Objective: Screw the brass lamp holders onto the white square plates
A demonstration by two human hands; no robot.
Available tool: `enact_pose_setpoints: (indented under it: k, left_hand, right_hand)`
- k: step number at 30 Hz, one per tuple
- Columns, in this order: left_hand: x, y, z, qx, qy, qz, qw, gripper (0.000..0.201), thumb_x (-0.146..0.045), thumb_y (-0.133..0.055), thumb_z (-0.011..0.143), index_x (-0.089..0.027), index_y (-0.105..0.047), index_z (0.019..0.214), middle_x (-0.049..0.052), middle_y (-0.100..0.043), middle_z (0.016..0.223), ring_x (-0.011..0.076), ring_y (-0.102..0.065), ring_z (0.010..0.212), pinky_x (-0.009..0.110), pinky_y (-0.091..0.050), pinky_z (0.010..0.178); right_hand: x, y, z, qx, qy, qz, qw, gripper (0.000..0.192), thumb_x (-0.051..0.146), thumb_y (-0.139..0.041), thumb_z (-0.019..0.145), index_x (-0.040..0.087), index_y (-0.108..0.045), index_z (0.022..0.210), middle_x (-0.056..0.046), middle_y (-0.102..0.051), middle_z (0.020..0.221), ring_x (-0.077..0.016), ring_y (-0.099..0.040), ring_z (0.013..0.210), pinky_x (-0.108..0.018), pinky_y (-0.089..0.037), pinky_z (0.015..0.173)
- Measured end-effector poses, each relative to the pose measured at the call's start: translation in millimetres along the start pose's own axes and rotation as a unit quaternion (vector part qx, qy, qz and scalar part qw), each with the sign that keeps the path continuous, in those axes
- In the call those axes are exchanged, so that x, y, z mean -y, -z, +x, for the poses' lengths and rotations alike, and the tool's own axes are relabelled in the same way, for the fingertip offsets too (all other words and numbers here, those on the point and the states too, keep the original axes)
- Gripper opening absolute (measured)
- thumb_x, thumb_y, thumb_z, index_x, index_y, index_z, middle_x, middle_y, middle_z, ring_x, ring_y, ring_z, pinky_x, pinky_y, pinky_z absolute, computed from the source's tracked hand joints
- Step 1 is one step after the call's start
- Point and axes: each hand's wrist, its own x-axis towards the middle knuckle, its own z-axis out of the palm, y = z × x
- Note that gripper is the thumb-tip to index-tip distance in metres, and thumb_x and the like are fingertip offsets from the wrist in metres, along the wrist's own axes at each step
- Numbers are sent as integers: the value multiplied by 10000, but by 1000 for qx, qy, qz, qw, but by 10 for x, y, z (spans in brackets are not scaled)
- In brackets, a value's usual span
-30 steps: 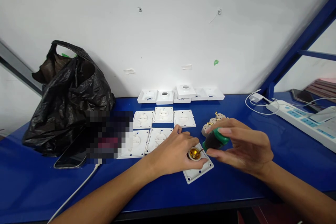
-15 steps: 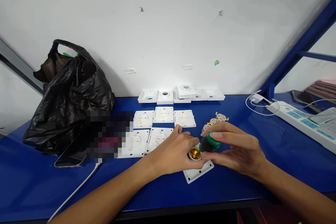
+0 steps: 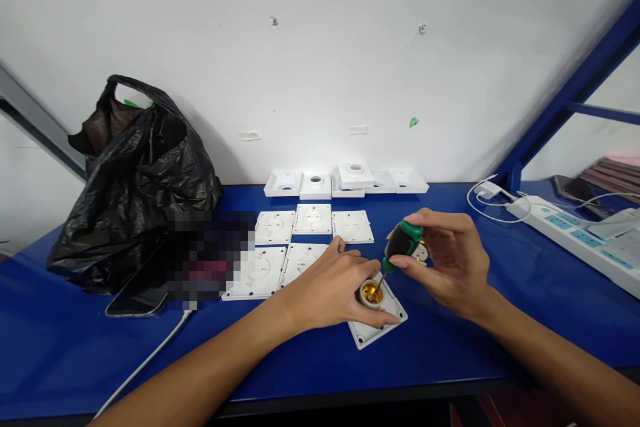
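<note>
My left hand [image 3: 333, 287] grips a lamp socket [image 3: 371, 292] with a brass-lined inside, seated on a white square base plate [image 3: 377, 325] lying on the blue table [image 3: 450, 347]. My right hand [image 3: 453, 263] holds a short screwdriver with a black and green handle [image 3: 403, 243], tilted up to the right. Its thin shaft points down into the brass opening of the socket.
Several white plates [image 3: 313, 219] lie in rows behind my left hand, with white covers [image 3: 350, 179] along the wall. A black plastic bag [image 3: 133, 180] and a phone [image 3: 137, 297] with a white cable sit at the left. A power strip [image 3: 575, 230] lies at the right.
My right hand has lifted and tipped the screwdriver more upright, from nearly flat to steep. The tip stays in the socket. My left hand has kept its grip.
</note>
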Motion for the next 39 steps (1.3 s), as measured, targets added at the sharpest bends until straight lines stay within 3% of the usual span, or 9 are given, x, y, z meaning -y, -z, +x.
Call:
enact_pose_setpoints:
  k: [7, 18, 26, 29, 32, 35, 39]
  left_hand:
    - [-25, 13, -21, -1, 5, 19, 1000, 424, -623, -743, 894, -210, -646, 895, -40, -555, 702, 175, -540, 648, 462, -436, 979]
    - [-24, 18, -17, 9, 6, 0, 1000, 437, -611, -742, 902, -214, -590, 804, -33, -589, 705, 185, -586, 669, 484, -444, 1006]
    - [-25, 13, -21, 6, 4, 5, 1000, 445, -606, -748, 903, -216, -561, 798, -36, -586, 715, 190, -614, 689, 476, -444, 1016]
    - [-34, 22, -21, 10, 9, 2, 1000, 447, -607, -746, 905, -218, -557, 790, -31, -603, 722, 198, -629, 705, 478, -444, 1012]
    - [-38, 30, -18, 13, 8, 1, 1000, 433, -596, -741, 912, -215, -564, 808, -31, -604, 726, 201, -634, 716, 482, -436, 1014]
    - [-32, 27, -12, 12, 1, 9, 1000, 411, -584, -734, 916, -214, -574, 834, -46, -569, 695, 189, -611, 688, 474, -438, 998]
    - [-22, 16, -9, 7, -4, 13, 1000, 429, -601, -735, 911, -210, -578, 834, -54, -541, 670, 172, -576, 642, 470, -442, 982]
  right_hand:
    - [-18, 40, -57, 3, -3, -27, 1000, 672, 95, -843, 845, 362, -596, 1410, -21, -692, 1099, -208, -712, 890, -380, -629, 692]
    - [52, -22, 33, -12, -29, 12, 999, 632, 63, -860, 817, 326, -622, 1339, 24, -673, 1070, -130, -668, 831, -282, -635, 730]
    - [50, -55, 64, -48, -74, -37, 995, 555, 136, -881, 819, 338, -606, 1258, 51, -621, 1028, -104, -634, 766, -256, -580, 693]
    - [49, -26, 39, -9, -75, -48, 996, 546, 158, -828, 882, 342, -580, 1332, 17, -638, 1117, -128, -664, 835, -286, -592, 738]
    - [74, 24, 20, 70, -62, -39, 995, 553, 141, -722, 960, 338, -527, 1439, -35, -641, 1228, -179, -686, 990, -348, -601, 849]
    - [109, 59, 28, 118, -48, -25, 992, 552, 120, -636, 1001, 326, -492, 1492, -54, -649, 1211, -212, -671, 1052, -394, -591, 899]
    - [132, 70, 54, 138, -47, -20, 989, 541, 129, -580, 1027, 313, -470, 1524, -60, -654, 1151, -222, -659, 1010, -397, -582, 852]
